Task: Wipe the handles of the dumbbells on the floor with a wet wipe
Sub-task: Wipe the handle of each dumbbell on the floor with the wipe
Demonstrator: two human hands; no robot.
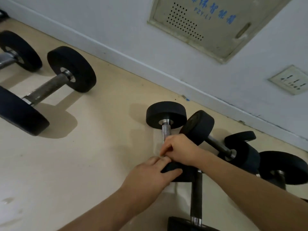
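Note:
A small dumbbell lies on the beige floor with its far black weight (166, 116) toward the wall and its steel handle (166, 130) running back to my hands. My right hand (180, 150) is closed around the lower part of that handle, fingers curled over it. No wet wipe shows clearly; anything under the fingers is hidden. My left hand (150, 174) grips the near black weight (181, 174) of the same dumbbell, thumb and fingers around its edge.
Three more small dumbbells crowd the right: one slanted (216, 145), one with a dark handle (196, 197) pointing at me, one at the far right (281, 167). A large dumbbell (46, 89) and another (10, 54) lie left. The wall's baseboard (133, 55) runs behind.

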